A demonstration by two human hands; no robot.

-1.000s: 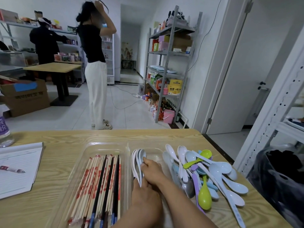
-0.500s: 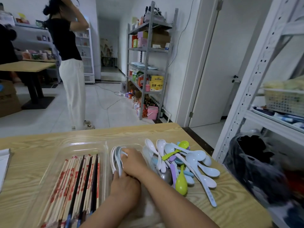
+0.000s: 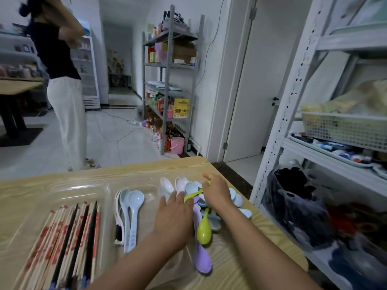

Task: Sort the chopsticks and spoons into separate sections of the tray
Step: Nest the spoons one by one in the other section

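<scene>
Spoons lie in a loose heap on the worktop under both hands — white, pale blue, purple and yellow-green ones mixed together. The right hand is over the far part of the heap, its fingers curled down onto the thin handle of a yellow-green spoon; whether they pinch it cannot be told. The left hand lies flat just nearer, fingers straight and reaching to the heap's edge, holding nothing. To the left of this hand a few sorted spoons lie side by side in the middle section of the clear tray, handles toward the person. Further left — in the tray's wide section — lie the chopsticks, mostly pale wood with red print, some black
</scene>
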